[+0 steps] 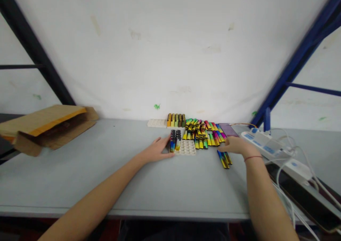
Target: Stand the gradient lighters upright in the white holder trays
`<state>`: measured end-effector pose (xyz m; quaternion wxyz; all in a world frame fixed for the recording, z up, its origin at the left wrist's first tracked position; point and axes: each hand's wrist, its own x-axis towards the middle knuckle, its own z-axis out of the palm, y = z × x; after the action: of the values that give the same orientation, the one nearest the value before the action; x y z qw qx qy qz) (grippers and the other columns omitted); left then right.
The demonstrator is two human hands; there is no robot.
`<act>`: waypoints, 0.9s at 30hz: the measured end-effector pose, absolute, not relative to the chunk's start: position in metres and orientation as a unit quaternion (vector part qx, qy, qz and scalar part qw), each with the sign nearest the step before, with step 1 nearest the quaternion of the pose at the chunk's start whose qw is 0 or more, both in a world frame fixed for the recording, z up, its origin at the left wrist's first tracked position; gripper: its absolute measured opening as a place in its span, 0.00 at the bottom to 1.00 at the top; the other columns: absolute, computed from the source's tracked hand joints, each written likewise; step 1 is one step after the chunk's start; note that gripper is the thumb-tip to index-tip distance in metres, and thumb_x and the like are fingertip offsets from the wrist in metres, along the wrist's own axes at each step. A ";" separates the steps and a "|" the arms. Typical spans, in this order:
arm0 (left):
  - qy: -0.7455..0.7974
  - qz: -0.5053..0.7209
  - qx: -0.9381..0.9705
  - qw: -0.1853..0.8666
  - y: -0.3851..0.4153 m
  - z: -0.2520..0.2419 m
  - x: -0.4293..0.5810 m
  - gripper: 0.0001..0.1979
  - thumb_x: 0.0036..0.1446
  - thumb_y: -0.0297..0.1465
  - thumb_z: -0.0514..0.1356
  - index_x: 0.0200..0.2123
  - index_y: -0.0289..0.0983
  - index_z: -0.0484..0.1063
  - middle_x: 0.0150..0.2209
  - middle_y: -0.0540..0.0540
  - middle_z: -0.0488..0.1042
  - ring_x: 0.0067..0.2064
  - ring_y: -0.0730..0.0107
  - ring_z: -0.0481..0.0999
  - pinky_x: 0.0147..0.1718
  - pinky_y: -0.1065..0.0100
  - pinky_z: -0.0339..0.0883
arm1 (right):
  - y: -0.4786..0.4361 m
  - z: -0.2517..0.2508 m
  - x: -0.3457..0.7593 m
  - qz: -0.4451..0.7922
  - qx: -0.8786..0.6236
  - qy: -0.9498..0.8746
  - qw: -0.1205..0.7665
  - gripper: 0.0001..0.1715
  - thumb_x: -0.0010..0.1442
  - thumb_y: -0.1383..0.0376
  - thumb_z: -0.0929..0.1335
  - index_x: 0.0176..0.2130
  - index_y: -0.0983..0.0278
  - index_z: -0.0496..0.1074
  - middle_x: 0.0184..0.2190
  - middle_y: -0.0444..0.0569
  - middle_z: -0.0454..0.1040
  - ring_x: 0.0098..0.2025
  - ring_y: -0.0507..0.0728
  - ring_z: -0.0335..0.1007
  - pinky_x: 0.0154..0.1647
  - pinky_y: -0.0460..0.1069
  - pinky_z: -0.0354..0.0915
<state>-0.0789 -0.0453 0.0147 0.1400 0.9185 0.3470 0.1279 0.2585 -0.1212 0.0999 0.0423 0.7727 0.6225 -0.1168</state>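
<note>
A white tray with round holes (187,147) lies mid-table, with several dark and coloured lighters (175,140) standing in its left part. My left hand (157,149) rests flat on the table against the tray's left edge, fingers stretched out. A heap of rainbow-coloured lighters (204,132) lies behind and right of the tray. My right hand (235,144) hovers at the heap's right end, fingers curled loosely; what they hold is hidden. A few more lighters (224,159) lie on the table just below that hand.
A second white tray (157,123) with upright yellow-brown lighters (176,120) stands near the wall. A cardboard box (45,127) lies open at far left. White power strips (262,143) with cables and a dark flat device (306,198) crowd the right side.
</note>
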 end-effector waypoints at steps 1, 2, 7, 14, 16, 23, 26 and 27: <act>0.347 0.129 0.918 0.140 -0.045 0.014 -0.079 0.39 0.57 0.49 0.56 0.64 0.36 0.47 0.63 0.36 0.56 0.63 0.52 0.55 0.62 0.49 0.39 | -0.120 0.098 0.263 -0.163 0.772 0.612 0.058 0.17 0.48 0.55 0.70 0.22 0.67 0.70 0.20 0.53 0.72 0.26 0.58 0.71 0.24 0.48 0.60; 0.347 0.130 0.918 0.140 -0.045 0.014 -0.079 0.39 0.57 0.49 0.56 0.64 0.36 0.47 0.62 0.36 0.57 0.63 0.52 0.55 0.62 0.49 0.38 | -0.119 0.096 0.265 -0.201 0.771 0.601 0.063 0.17 0.47 0.55 0.70 0.20 0.67 0.69 0.18 0.52 0.71 0.24 0.57 0.70 0.23 0.48 0.60; 0.343 0.129 0.920 0.141 -0.046 0.016 -0.078 0.38 0.57 0.49 0.55 0.63 0.36 0.49 0.62 0.37 0.58 0.63 0.51 0.56 0.62 0.48 0.40 | -0.114 0.083 0.253 -0.285 0.767 0.575 0.018 0.15 0.42 0.57 0.72 0.24 0.66 0.69 0.18 0.50 0.72 0.20 0.57 0.70 0.18 0.48 0.62; 0.354 0.116 0.918 0.136 -0.047 0.017 -0.078 0.38 0.57 0.49 0.55 0.64 0.35 0.48 0.62 0.36 0.57 0.63 0.52 0.55 0.62 0.49 0.40 | -0.116 0.081 0.234 -0.217 0.771 0.598 -0.012 0.11 0.42 0.63 0.71 0.26 0.68 0.70 0.18 0.51 0.72 0.19 0.56 0.69 0.18 0.47 0.62; 0.355 0.115 0.918 0.133 -0.047 0.018 -0.078 0.38 0.57 0.48 0.55 0.64 0.35 0.48 0.62 0.36 0.57 0.63 0.52 0.56 0.62 0.49 0.40 | -0.117 0.079 0.230 -0.199 0.763 0.615 -0.005 0.11 0.44 0.64 0.70 0.29 0.68 0.71 0.21 0.53 0.73 0.19 0.56 0.69 0.20 0.47 0.62; 0.350 0.116 0.920 0.134 -0.047 0.018 -0.078 0.38 0.57 0.48 0.55 0.63 0.35 0.49 0.62 0.36 0.57 0.63 0.51 0.56 0.62 0.48 0.40 | -0.110 0.076 0.233 -0.134 0.730 0.670 0.017 0.11 0.50 0.61 0.67 0.28 0.68 0.72 0.22 0.54 0.73 0.23 0.55 0.68 0.23 0.47 0.56; 0.350 0.116 0.920 0.130 -0.047 0.017 -0.078 0.37 0.57 0.49 0.55 0.63 0.34 0.50 0.61 0.35 0.58 0.63 0.52 0.57 0.62 0.49 0.41 | -0.101 0.077 0.245 -0.083 0.738 0.669 -0.030 0.14 0.54 0.58 0.65 0.28 0.67 0.72 0.19 0.51 0.71 0.22 0.54 0.66 0.23 0.46 0.52; 0.350 0.115 0.921 0.129 -0.047 0.017 -0.078 0.37 0.57 0.48 0.55 0.63 0.34 0.50 0.61 0.35 0.59 0.62 0.52 0.57 0.62 0.48 0.41 | -0.098 0.077 0.249 -0.059 0.739 0.669 -0.053 0.16 0.56 0.58 0.64 0.27 0.67 0.72 0.19 0.50 0.71 0.22 0.54 0.66 0.23 0.46 0.51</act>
<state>-0.0781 -0.0467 0.0173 0.1286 0.9207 0.3500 0.1153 0.2491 -0.0979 0.0771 -0.0526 0.7392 0.6689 -0.0590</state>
